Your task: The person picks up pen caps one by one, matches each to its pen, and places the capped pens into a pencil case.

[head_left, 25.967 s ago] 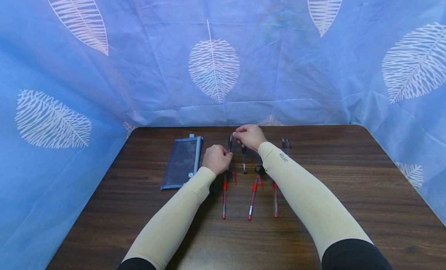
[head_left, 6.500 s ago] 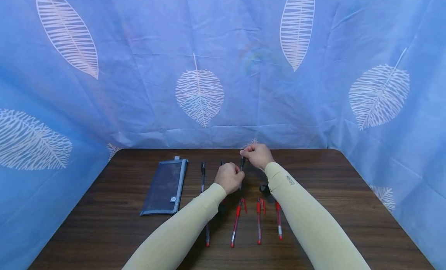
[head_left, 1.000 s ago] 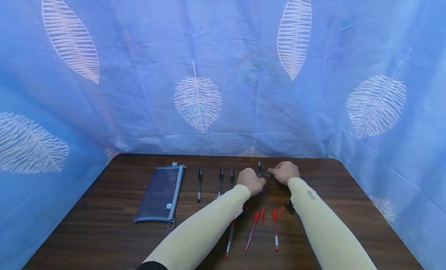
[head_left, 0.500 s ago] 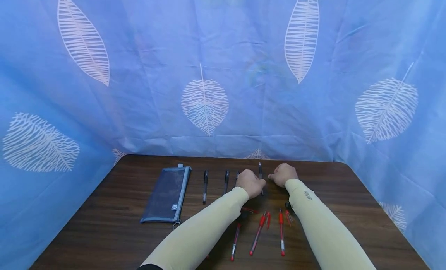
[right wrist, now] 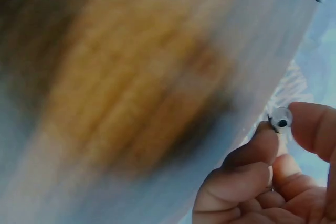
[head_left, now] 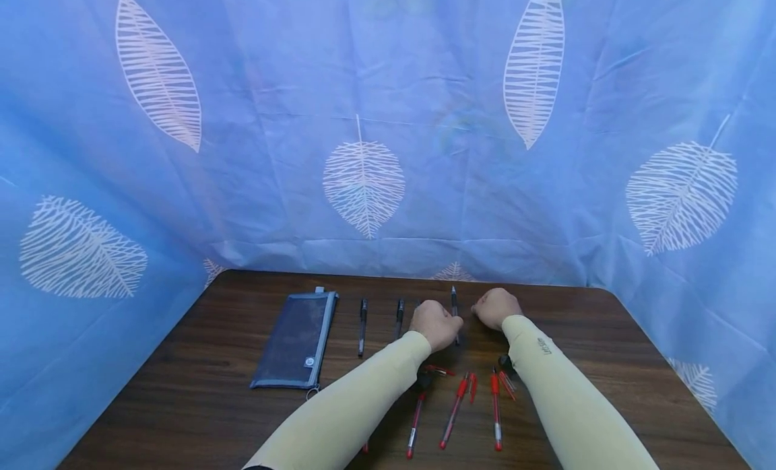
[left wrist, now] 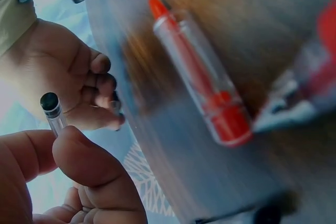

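In the head view my left hand [head_left: 435, 325] pinches a black gel pen [head_left: 454, 301], its bare tip pointing away from me. The left wrist view shows the pen's dark end [left wrist: 51, 103] above the thumb and finger. Just to the right, my right hand [head_left: 497, 308] pinches a small clear pen cap [right wrist: 281, 119] between thumb and fingertip, seen end-on in the right wrist view. A gap separates the pen from the cap hand.
Left of the hands lie black pens [head_left: 362, 328] and a blue mesh zip pouch [head_left: 297, 335]. Nearer me are several red pens [head_left: 496, 413], one mostly behind the left sleeve, and loose red caps [head_left: 473, 387]. A patterned blue cloth [head_left: 364, 187] hangs behind the table.
Since 6.5 seconds ago another black pen has joined the row by the pouch, and a different pen is held. In the last second the hands barely move; the head view shifts slightly.
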{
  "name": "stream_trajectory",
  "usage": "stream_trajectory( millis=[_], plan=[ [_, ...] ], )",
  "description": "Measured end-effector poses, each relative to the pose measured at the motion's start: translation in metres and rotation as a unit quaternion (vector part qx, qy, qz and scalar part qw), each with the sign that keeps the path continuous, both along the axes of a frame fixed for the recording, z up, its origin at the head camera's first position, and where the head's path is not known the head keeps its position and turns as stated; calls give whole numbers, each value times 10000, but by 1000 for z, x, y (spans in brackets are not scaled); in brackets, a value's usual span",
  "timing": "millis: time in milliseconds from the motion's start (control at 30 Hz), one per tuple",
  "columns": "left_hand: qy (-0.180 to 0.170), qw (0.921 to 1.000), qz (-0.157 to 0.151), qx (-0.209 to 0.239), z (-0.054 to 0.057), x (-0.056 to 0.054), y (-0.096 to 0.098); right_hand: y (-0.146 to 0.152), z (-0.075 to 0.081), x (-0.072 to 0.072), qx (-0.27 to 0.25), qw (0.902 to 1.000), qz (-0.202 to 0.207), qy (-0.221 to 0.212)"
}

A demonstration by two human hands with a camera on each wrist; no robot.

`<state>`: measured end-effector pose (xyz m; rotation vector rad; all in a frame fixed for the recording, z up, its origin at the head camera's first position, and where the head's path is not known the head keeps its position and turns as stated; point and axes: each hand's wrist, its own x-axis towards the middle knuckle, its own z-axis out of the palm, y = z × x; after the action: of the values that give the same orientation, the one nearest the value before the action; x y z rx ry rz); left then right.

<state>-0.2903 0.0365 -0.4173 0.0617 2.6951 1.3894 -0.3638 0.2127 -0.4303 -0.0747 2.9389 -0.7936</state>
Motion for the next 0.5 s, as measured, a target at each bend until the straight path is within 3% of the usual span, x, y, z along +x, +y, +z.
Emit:
stream_trajectory(
  millis=[167, 300, 500],
  plan=[
    [3, 10000, -38, 83, -2, -2, -6, 2, 10, 0, -671, 9974, -211, -131],
    [-22, 9999, -60, 125, 0, -3, -7, 4, 17, -2, -921, 9951, -263, -251],
    [-282, 9991, -173, 260, -3, 2, -3, 8, 13, -1, -1175, 9913, -465, -364]
  ],
)
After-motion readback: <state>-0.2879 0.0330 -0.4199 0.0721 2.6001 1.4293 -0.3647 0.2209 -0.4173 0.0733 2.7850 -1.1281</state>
